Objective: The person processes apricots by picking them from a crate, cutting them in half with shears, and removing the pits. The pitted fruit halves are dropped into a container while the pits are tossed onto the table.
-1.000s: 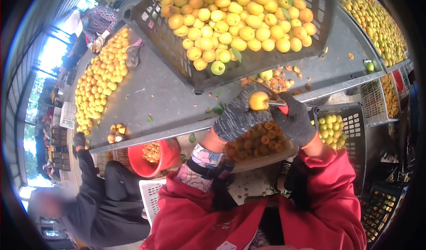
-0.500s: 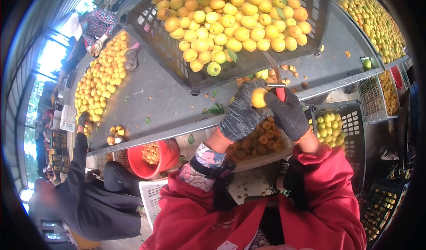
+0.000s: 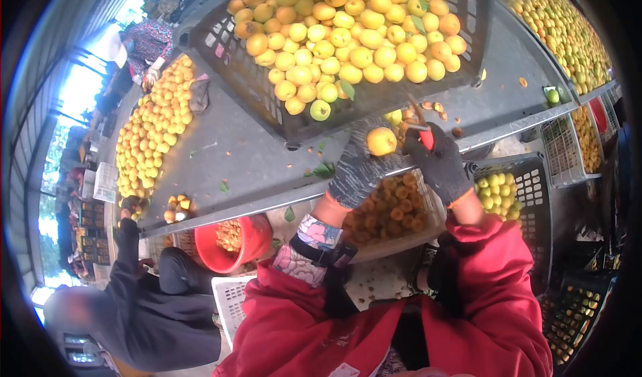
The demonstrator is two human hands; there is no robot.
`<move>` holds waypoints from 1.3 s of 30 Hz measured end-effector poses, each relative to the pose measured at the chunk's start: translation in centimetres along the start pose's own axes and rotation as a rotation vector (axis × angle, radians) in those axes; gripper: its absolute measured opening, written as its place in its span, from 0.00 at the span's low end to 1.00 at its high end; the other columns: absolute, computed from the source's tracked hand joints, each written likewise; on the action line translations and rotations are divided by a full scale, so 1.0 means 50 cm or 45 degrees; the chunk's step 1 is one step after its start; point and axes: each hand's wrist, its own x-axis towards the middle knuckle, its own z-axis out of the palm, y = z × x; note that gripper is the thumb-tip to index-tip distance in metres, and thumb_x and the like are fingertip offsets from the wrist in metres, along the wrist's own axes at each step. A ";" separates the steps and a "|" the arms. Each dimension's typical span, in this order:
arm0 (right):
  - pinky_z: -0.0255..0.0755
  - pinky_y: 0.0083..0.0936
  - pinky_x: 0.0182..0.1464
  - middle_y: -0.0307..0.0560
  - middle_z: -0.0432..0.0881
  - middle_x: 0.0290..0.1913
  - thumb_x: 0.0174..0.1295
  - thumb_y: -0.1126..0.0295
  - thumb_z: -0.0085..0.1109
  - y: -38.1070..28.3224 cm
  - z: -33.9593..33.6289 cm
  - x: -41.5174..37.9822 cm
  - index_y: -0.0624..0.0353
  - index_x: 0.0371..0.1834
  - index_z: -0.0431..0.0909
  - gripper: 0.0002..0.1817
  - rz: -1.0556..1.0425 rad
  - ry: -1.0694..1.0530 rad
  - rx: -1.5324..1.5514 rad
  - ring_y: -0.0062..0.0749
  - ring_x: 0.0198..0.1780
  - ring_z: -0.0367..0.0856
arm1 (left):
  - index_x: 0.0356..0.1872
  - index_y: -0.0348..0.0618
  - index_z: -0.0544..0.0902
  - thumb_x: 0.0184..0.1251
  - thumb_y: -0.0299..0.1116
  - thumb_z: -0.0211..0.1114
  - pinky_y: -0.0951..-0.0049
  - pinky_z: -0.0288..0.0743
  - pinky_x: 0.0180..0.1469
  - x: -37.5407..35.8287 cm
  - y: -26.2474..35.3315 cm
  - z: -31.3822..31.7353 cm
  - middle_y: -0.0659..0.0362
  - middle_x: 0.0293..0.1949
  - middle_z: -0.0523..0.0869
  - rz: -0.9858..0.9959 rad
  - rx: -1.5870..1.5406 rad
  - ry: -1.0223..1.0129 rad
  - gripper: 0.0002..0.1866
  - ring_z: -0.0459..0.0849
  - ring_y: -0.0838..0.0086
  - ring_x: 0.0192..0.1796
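Observation:
My left hand (image 3: 361, 170), in a dark grey knit glove, is closed on a round yellow-orange fruit (image 3: 382, 142), which shows above the fingers. Close to its right, my right hand (image 3: 438, 166), also gloved, is wrapped round a red-handled tool (image 3: 426, 138). A thin blade-like part points up from this tool; its exact shape is blurred. Both hands are over the front edge of the grey table (image 3: 247, 156), just below a black crate (image 3: 294, 126) heaped with yellow fruits (image 3: 361, 57). The tool and the held fruit appear apart.
Brownish scraps (image 3: 435, 107) lie behind my hands. Below are a bin of orange-brown pieces (image 3: 394, 206), a red bucket (image 3: 257, 243) and a crate of greenish-yellow fruits (image 3: 498, 193). A person in dark clothes (image 3: 154, 317) reaches to a fruit pile (image 3: 150, 136) at left; another person stands beyond.
My hands have moved slightly apart. The tool has come away from the fruit, which has shifted left and turned to show a different face.

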 end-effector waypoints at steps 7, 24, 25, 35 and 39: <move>0.73 0.42 0.36 0.60 0.81 0.32 0.63 0.62 0.66 -0.069 -0.012 -0.015 0.61 0.38 0.78 0.13 0.001 -0.288 -0.339 0.61 0.37 0.81 | 0.59 0.40 0.72 0.54 0.27 0.78 0.67 0.75 0.61 -0.016 -0.016 -0.022 0.57 0.54 0.79 0.040 -0.009 -0.082 0.32 0.79 0.70 0.57; 0.72 0.51 0.35 0.63 0.81 0.30 0.66 0.64 0.59 -0.042 0.026 -0.031 0.58 0.43 0.75 0.10 -0.130 -0.163 -0.492 0.64 0.38 0.81 | 0.59 0.40 0.73 0.57 0.28 0.78 0.69 0.75 0.58 -0.017 0.015 -0.038 0.57 0.53 0.80 -0.020 0.028 -0.175 0.30 0.78 0.71 0.54; 0.72 0.51 0.36 0.63 0.81 0.30 0.66 0.64 0.58 -0.042 0.030 -0.033 0.59 0.43 0.74 0.10 -0.116 -0.159 -0.513 0.65 0.38 0.81 | 0.59 0.40 0.73 0.56 0.28 0.78 0.69 0.75 0.58 -0.016 0.020 -0.038 0.57 0.53 0.80 -0.010 0.025 -0.181 0.30 0.78 0.72 0.54; 0.72 0.42 0.30 0.52 0.81 0.28 0.68 0.69 0.57 -0.022 0.041 -0.039 0.62 0.43 0.75 0.08 -0.130 -0.425 -0.222 0.50 0.27 0.81 | 0.61 0.40 0.73 0.55 0.35 0.79 0.70 0.73 0.60 -0.008 0.028 -0.055 0.58 0.53 0.78 -0.166 0.015 -0.182 0.33 0.76 0.73 0.55; 0.61 0.23 0.20 0.35 0.72 0.23 0.69 0.65 0.55 -0.039 -0.005 -0.031 0.56 0.44 0.76 0.08 1.480 -0.937 1.429 0.23 0.20 0.70 | 0.62 0.38 0.72 0.58 0.37 0.77 0.70 0.75 0.58 -0.014 0.014 -0.077 0.58 0.53 0.79 -0.131 0.075 -0.276 0.33 0.76 0.73 0.54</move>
